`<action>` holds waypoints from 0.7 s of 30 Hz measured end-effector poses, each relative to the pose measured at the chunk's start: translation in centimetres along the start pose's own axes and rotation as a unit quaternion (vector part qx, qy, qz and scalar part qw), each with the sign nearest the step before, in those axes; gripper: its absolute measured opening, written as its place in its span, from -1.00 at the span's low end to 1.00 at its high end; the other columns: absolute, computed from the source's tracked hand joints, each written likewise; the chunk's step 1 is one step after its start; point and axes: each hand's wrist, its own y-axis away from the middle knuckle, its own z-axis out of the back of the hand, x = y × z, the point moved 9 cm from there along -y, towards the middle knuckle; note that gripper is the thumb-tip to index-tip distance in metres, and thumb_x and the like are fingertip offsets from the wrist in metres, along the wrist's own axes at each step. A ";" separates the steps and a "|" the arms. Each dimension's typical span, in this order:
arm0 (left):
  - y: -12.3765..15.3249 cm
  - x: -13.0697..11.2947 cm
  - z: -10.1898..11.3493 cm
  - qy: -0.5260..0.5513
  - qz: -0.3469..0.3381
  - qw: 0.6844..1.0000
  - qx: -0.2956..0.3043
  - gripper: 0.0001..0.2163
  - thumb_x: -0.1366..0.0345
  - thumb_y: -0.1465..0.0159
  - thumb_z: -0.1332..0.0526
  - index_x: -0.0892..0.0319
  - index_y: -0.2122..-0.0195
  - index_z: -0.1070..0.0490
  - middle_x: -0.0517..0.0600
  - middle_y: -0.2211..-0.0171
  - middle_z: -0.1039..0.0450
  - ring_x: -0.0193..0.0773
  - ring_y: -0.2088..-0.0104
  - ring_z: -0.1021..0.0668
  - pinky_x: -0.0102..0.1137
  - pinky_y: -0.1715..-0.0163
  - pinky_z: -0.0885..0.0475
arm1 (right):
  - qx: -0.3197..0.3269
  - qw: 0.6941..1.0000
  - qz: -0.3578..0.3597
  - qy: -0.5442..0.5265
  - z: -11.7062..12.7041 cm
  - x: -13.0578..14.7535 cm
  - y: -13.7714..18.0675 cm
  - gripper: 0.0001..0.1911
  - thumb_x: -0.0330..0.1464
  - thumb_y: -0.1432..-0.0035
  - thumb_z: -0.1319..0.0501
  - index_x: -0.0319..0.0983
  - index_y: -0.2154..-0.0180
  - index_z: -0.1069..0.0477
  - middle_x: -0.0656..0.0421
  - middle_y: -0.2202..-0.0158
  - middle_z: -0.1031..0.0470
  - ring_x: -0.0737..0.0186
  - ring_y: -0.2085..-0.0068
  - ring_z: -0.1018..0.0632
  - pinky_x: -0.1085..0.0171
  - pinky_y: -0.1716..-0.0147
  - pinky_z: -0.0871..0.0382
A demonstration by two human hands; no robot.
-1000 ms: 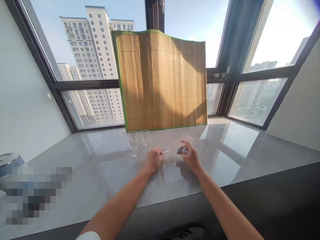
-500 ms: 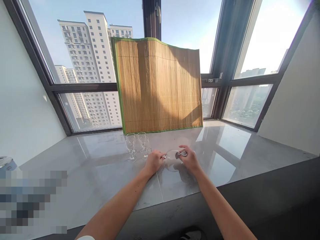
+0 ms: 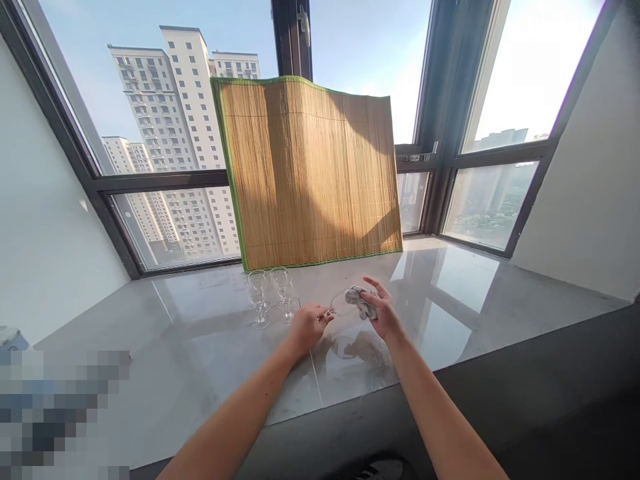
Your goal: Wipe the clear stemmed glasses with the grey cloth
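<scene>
My left hand (image 3: 309, 327) is closed, its fingers pinching a clear wine glass (image 3: 338, 303) at the stem end. The glass lies sideways in the air just above the grey sill, its bowl towards the right. In my right hand (image 3: 385, 317) is a crumpled grey-white cloth (image 3: 358, 296), which covers part of the glass bowl; some fingers stick out past it. How far the cloth reaches into the bowl cannot be made out. Left of my left hand, several stemmed glasses (image 3: 259, 293) stand upright in a close group.
A bamboo mat (image 3: 315, 180) with green edging leans against the window behind the glasses. The shiny grey sill (image 3: 200, 373) ends in a front edge below my forearms. At the far left is a blurred patch beside a pale container (image 3: 13, 338).
The wine glass has lifted slightly off the sill and tilted. My right hand has turned, showing more of the cloth at the bowl. My view has shifted a little.
</scene>
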 end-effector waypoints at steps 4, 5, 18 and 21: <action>0.8 1.2 -0.2 0.007 0.060 0.998 0.012 -0.74 0.25 -0.28 -0.14 0.19 0.52 -0.43 -0.09 0.56 -0.36 -0.37 0.52 -0.30 -0.45 0.49 -0.06 | -0.100 0.986 0.103 0.090 -0.6 2.8 -1.3 -0.48 -0.28 0.08 -0.34 -0.21 0.04 -0.34 0.17 0.33 -0.52 0.29 0.41 -0.47 0.32 0.41 -0.33; 0.9 1.6 -0.3 0.003 0.074 0.997 0.016 -0.73 0.25 -0.27 -0.14 0.19 0.55 -0.41 -0.10 0.58 -0.33 -0.38 0.54 -0.28 -0.44 0.50 -0.03 | -0.080 0.979 0.130 0.133 -1.8 3.9 -1.4 -0.52 -0.29 0.05 -0.31 -0.20 0.04 -0.34 0.17 0.32 -0.53 0.30 0.42 -0.46 0.32 0.41 -0.32; 0.4 0.1 0.3 -0.029 -0.028 0.999 0.020 -0.87 0.32 -0.24 -0.19 0.10 0.31 -0.54 -0.01 0.37 -0.45 -0.27 0.28 -0.46 -0.45 0.28 -0.26 | 0.055 0.889 0.160 0.426 -3.2 3.0 -0.9 -0.62 -0.45 0.06 -0.16 -0.19 0.12 -0.43 0.16 0.33 -0.55 0.22 0.32 -0.50 0.28 0.30 -0.29; 0.4 0.5 1.3 0.012 0.014 1.000 -0.015 -0.83 0.28 -0.29 -0.13 0.15 0.34 -0.51 -0.03 0.41 -0.45 -0.31 0.36 -0.43 -0.46 0.34 -0.23 | 0.044 0.953 0.048 0.294 -0.7 0.1 -1.4 -0.55 -0.32 0.11 -0.23 -0.25 0.09 -0.39 0.17 0.40 -0.52 0.28 0.47 -0.44 0.32 0.48 -0.25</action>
